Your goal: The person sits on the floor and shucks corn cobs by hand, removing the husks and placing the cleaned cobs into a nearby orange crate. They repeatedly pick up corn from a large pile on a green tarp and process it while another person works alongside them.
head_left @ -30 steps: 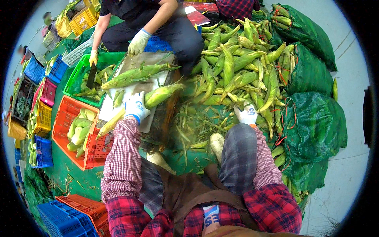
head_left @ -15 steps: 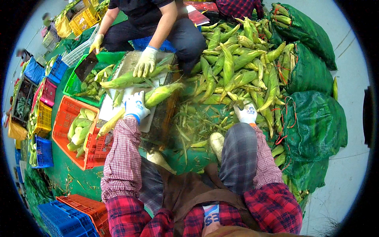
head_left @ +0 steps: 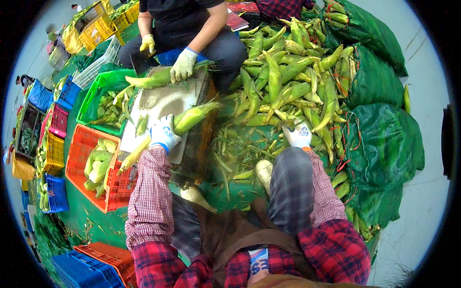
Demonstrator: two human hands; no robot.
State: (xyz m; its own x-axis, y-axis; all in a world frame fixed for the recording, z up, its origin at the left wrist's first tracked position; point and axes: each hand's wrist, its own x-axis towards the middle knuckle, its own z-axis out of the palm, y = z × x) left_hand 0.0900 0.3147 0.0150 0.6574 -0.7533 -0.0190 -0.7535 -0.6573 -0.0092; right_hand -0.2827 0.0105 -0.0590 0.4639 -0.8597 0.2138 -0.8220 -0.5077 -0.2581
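My left hand (head_left: 164, 132), in a white glove, is closed on a green-husked ear of corn (head_left: 196, 118) at the near side of a white cutting board (head_left: 185, 98). A yellower ear (head_left: 134, 156) sticks out from the other side of that hand, over the board's near left edge. My right hand (head_left: 298, 133), also gloved in white, is closed at the near edge of the corn pile (head_left: 288, 86), on an ear whose end shows at its fingers. Its fingertips are partly hidden.
Opposite me a person's gloved hand (head_left: 183, 65) holds an ear on the board; their other hand (head_left: 148, 44) has a dark, wide blade. An orange crate (head_left: 108, 204) and green crate (head_left: 81, 113) hold corn. Green mesh sacks (head_left: 384, 144) stand right; blue crates (head_left: 86, 269) lie lower left.
The co-worker's blade hand has lifted and moved right, away from the green crate; their ear shifted up the board. My right hand has moved up slightly; my left hand stays on the ear.
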